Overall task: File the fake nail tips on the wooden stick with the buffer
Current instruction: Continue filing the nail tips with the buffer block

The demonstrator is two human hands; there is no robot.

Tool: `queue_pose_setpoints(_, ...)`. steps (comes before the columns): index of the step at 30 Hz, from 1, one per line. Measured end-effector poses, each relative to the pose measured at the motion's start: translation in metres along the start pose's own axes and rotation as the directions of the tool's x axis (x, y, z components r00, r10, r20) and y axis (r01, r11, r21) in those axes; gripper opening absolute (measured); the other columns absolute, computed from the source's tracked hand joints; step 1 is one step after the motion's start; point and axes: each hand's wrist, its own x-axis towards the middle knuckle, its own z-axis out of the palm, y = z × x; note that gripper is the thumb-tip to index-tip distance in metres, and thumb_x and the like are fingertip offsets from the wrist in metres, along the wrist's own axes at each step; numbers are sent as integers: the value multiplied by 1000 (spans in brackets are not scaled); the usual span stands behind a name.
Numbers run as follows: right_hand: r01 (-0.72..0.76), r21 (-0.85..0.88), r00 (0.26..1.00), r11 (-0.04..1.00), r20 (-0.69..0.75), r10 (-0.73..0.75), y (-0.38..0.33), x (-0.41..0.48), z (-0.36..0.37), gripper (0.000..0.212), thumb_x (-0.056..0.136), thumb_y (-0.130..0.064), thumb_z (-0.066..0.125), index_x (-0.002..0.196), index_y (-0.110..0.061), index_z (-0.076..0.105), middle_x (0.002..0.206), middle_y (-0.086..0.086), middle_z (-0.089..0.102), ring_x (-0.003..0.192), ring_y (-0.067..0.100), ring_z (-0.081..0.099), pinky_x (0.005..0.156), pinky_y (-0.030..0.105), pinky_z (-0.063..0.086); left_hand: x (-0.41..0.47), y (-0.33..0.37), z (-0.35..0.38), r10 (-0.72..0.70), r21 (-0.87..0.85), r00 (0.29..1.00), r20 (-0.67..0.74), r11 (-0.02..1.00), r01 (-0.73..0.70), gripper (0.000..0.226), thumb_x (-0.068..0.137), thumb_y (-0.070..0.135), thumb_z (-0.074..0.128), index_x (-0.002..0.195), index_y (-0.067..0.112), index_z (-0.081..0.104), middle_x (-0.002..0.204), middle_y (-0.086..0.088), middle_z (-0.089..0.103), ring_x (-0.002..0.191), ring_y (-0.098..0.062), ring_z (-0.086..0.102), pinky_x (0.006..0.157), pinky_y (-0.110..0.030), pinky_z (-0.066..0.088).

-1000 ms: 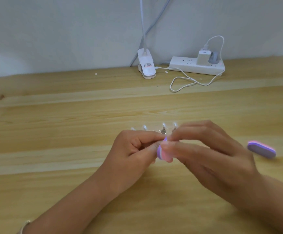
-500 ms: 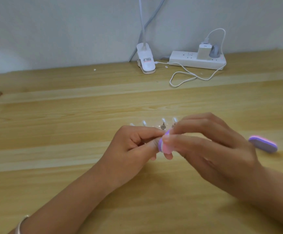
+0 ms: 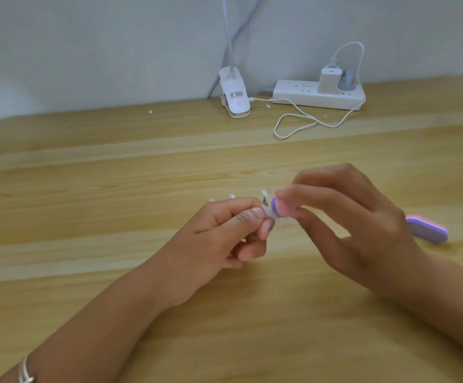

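We judge the nail tips (image 3: 264, 193) light, thin and springy, so our left hand (image 3: 219, 233) pinches one near its base between thumb and forefinger; we cannot see the stick inside that grip. Our right hand (image 3: 363, 230) grips the small, soft buffer (image 3: 282, 210) by its sides. Its purple end touches the pinched tip at the left hand's 2 o'clock, and the other tips stand at 12 o'clock.
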Motion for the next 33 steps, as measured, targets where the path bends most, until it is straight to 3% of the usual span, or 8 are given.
queue_pose_setpoints(10, 71, 5, 997, 997, -4, -71, -8, -2, 3, 20, 91, 6, 65, 108, -1, 73, 102, 13, 67, 92, 26, 62, 89, 29, 48, -1, 2, -2, -58, -153, 992, 108, 985, 74, 28, 99, 24, 38, 78, 12, 52, 57, 6, 39, 54, -10, 31, 51, -26, 21)
queue_pose_setpoints(21, 7, 48, 1000, 999, -22, -6, -2, 2, -5, 17, 95, -4, 65, 111, -6, 69, 99, 13, 67, 88, 26, 65, 85, 31, 51, 0, 1, -2, -80, -128, 993, 88, 988, 91, 29, 97, 26, 39, 72, 22, 52, 56, 7, 36, 54, -11, 30, 50, -25, 20)
queue_pose_setpoints(25, 65, 77, 998, 995, -22, -64, -11, -2, -1, 22, 94, -1, 67, 114, -9, 67, 101, 12, 66, 92, 22, 62, 88, 26, 48, -1, 0, 3, -75, -115, 995, 73, 990, 83, 26, 96, 26, 41, 82, 8, 52, 56, 9, 37, 53, -8, 31, 50, -24, 20)
queue_pose_setpoints(29, 27, 35, 1000, 999, -4, -27, 1, 0, -6, 22, 94, 0, 66, 114, -7, 69, 100, 13, 66, 91, 24, 62, 88, 26, 48, 0, 1, 3, -63, -111, 996, 58, 991, 69, 28, 96, 26, 39, 72, 21, 50, 56, 6, 34, 54, -11, 29, 51, -26, 19)
queue_pose_setpoints(33, 79, 49, 997, 996, 13, -80, -8, -3, -1, 29, 91, 3, 67, 117, -10, 66, 102, 12, 66, 93, 23, 61, 91, 25, 46, -1, 3, 3, -73, -118, 996, 59, 990, 80, 27, 96, 27, 41, 71, 20, 52, 55, 7, 34, 53, -10, 28, 51, -26, 19)
